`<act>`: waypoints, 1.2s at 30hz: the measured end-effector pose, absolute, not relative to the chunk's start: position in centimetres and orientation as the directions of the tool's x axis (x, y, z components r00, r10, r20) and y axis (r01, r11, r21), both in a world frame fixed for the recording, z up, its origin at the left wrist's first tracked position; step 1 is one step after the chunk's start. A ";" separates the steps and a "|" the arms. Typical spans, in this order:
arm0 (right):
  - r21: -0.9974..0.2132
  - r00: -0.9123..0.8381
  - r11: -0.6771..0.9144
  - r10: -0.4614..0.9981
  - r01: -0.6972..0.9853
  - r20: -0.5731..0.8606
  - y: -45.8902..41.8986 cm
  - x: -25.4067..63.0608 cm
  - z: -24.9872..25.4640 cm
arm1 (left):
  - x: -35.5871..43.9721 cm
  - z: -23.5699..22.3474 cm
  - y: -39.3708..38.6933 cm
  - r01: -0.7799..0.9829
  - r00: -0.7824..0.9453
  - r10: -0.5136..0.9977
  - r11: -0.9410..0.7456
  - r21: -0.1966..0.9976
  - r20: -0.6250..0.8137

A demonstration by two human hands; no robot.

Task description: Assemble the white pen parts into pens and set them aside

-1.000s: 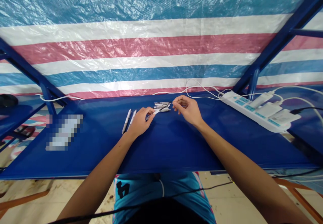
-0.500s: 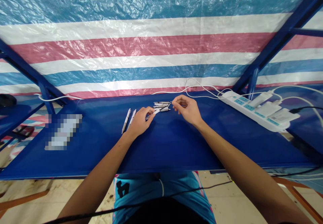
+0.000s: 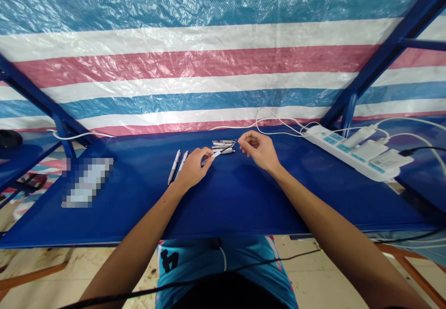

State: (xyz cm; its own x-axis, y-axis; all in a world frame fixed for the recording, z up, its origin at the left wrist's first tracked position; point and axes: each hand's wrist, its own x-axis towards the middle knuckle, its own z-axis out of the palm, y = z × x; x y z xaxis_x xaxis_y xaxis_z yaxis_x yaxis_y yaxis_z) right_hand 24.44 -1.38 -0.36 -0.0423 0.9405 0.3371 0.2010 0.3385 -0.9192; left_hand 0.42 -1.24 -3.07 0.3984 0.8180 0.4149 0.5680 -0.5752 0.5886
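Note:
My left hand [image 3: 195, 165] is closed round a white pen [image 3: 216, 154], thumb and forefinger on its barrel. A thin dark length runs from the pen's far end, up and to the right. My right hand [image 3: 258, 148] is pinched just right of that end; anything between its fingertips is too small to make out. Behind and below the held pen lies a small pile of white pens [image 3: 223, 142] on the blue table. Beside my left hand rest two more white pens: one [image 3: 174, 167] in full view, the other [image 3: 182, 161] partly covered by the hand.
A white power strip [image 3: 348, 153] with plugged-in adapters stands at the right of the blue table [image 3: 230, 207]. White cables [image 3: 278, 118] run along the back edge, before a striped plastic sheet [image 3: 209, 62]. A blurred-out pale object [image 3: 88, 183] lies at the left.
My right fingertips have shifted very slightly right, away from the dark tip of the held pen. My left hand and the lying pens look unchanged.

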 end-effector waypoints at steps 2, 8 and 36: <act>-0.920 -0.065 0.337 0.942 0.200 0.331 -1.4 24.4 -0.4 | 0.4 -3.1 -1.3 0.566 0.400 0.817 -0.577 0.589 0.416; -0.918 -0.075 0.338 0.941 0.206 0.330 -1.4 24.2 -0.5 | 0.4 -3.0 -1.3 0.563 0.404 0.817 -0.576 0.592 0.411; -0.923 -0.207 0.316 0.940 0.220 0.272 -1.3 24.1 -0.9 | 0.3 -2.9 -1.2 0.570 0.425 0.819 -0.572 0.589 0.385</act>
